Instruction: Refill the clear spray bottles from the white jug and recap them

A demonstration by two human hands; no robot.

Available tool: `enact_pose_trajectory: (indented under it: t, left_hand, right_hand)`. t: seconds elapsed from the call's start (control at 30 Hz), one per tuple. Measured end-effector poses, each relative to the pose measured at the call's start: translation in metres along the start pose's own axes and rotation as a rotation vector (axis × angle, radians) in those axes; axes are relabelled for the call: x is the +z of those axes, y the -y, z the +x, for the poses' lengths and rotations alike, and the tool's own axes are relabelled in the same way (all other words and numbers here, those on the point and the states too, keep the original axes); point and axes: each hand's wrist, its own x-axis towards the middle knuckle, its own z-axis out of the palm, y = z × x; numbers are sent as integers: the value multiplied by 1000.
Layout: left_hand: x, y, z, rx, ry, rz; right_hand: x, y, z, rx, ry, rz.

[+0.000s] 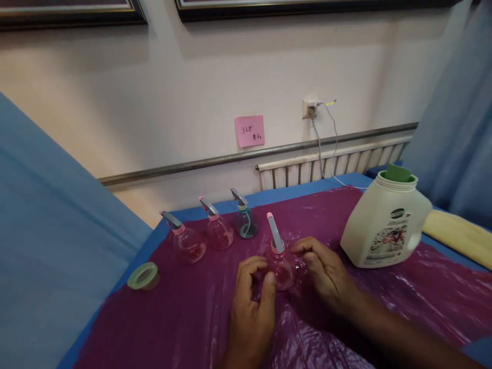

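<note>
A clear pink spray bottle (pixel 282 269) with a grey trigger head stands upright on the purple plastic sheet (pixel 184 318). My left hand (pixel 251 307) is at its left side, thumb and fingertips against the bottle's body. On the other side is my right hand (pixel 326 271), fingers curved and apart from the thumb, fingertips beside the bottle; I cannot tell whether they touch it. Further back stand two more pink spray bottles, a left one (pixel 190 246) and a middle one (pixel 220 233), plus a teal spray bottle (pixel 246 223).
A large cream jug (pixel 380 225) with a green piece (pixel 397 173) in its mouth stands at right. A pale green cap-like ring (pixel 143 277) lies at left. Behind are a yellow folded cloth (pixel 457 233), wall rail (pixel 200 165), socket (pixel 309 109) with cables, and blue curtains (pixel 49 230).
</note>
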Motion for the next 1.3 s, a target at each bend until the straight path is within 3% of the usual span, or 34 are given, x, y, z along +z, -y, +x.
enact_pose_trajectory:
  t: [0.1,0.27,0.7,0.97,1.3]
  left_hand:
    - [4,8,-3,141,26,116]
    - [8,15,-9,208,121,175]
    - [4,16,-3,291,128,168]
    - [9,20,-8,215,95,101]
    - [22,20,-18,136,137,105]
  right_hand:
    - [3,4,2,-103,30,-68]
    - [6,8,4,-161,110,-72]
    - [15,11,8,-100,-22,-5]
    - [16,16,9,-6,-25,58]
    - [20,15,-2,29,-41,53]
